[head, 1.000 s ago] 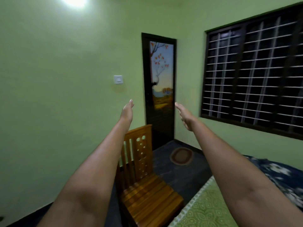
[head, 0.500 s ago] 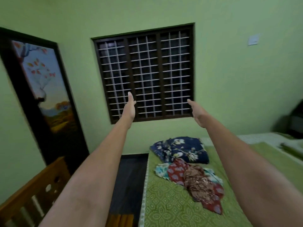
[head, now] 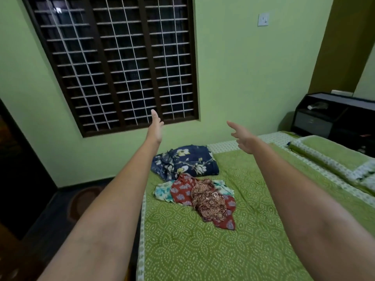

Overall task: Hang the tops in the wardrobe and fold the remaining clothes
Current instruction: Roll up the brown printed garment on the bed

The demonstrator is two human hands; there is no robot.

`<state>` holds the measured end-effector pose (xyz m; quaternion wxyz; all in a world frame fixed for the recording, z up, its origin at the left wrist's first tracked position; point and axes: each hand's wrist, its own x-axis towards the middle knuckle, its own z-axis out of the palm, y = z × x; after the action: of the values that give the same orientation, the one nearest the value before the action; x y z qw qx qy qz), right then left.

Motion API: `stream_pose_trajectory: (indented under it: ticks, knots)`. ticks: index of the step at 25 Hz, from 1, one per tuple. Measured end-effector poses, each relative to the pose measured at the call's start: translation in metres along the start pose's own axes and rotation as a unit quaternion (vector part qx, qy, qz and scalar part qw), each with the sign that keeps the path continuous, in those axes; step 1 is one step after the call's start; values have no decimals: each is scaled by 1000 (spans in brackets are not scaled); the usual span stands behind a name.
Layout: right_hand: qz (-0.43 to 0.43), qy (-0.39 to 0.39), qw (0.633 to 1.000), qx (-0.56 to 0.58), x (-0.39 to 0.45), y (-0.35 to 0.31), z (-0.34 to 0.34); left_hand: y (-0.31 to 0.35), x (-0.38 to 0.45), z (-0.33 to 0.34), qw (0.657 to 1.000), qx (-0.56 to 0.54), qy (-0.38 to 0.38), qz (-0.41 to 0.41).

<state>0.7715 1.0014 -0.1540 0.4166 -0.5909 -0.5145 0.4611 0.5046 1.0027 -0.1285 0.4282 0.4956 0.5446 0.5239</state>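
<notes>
A pile of clothes lies on the green bed [head: 203, 250]: a navy floral garment [head: 186, 162] at the far edge, then a red patterned piece [head: 180, 191], a brown printed piece [head: 209, 201] on top of it, and a pale turquoise piece [head: 162, 191] beneath. Both my arms stretch forward above the bed. My left hand [head: 155, 126] is held up with straight fingers, empty, above and left of the pile. My right hand [head: 242, 137] is also empty, fingers loosely spread, above and right of the pile. No wardrobe is in view.
A barred window [head: 117, 61] fills the green wall ahead. A green pillow [head: 332, 155] lies at the bed's right side, with a dark shelf unit [head: 332, 116] behind it. Dark floor with a round mat [head: 83, 201] runs along the bed's left edge.
The view has swung right from the door and wooden chair to the bed and tilted down. The clothes pile is now central. Both hands stay raised and empty; the right fingers have spread.
</notes>
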Motion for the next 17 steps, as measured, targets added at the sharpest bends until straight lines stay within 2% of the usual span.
stream_pose_trajectory:
  ticks: [3,9,14,17]
  knots:
    - [45,-30,998,-44,60,42,-5,-52,42,28,997,5,28,-69]
    - [151,-38,984,-84,189,155,-8,-178,118,94,977,-30,58,-205]
    - [281,-37,954,-94,266,310,5,-347,174,140,957,52,13,-286]
    - [344,-29,937,-45,298,408,21,-460,199,164,944,129,-36,-303]
